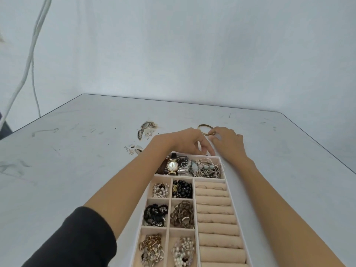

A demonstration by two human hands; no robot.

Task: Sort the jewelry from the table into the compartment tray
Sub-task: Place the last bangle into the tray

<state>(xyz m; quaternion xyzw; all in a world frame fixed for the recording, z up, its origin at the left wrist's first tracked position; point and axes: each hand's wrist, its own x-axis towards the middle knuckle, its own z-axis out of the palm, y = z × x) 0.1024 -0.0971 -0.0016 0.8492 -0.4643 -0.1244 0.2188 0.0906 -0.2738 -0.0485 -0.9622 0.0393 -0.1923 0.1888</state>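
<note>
- Right hand (227, 144): fingers pinch the near-right rim of the gold bangle (205, 124), which is just past the far end of the compartment tray (194, 197), at 12 o'clock.
- Left hand (183, 141): fingers curl down over the tray's far rim; whether they hold anything cannot be told.
- Loose jewelry (147, 130): lies on the counter (77, 151) at 11 o'clock from the tray.

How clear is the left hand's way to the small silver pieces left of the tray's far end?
Probably yes. The left hand sits at the tray's far rim, and the small silver pieces lie on bare table just to its left, nothing between. The right hand pinches the gold bangle.
</note>
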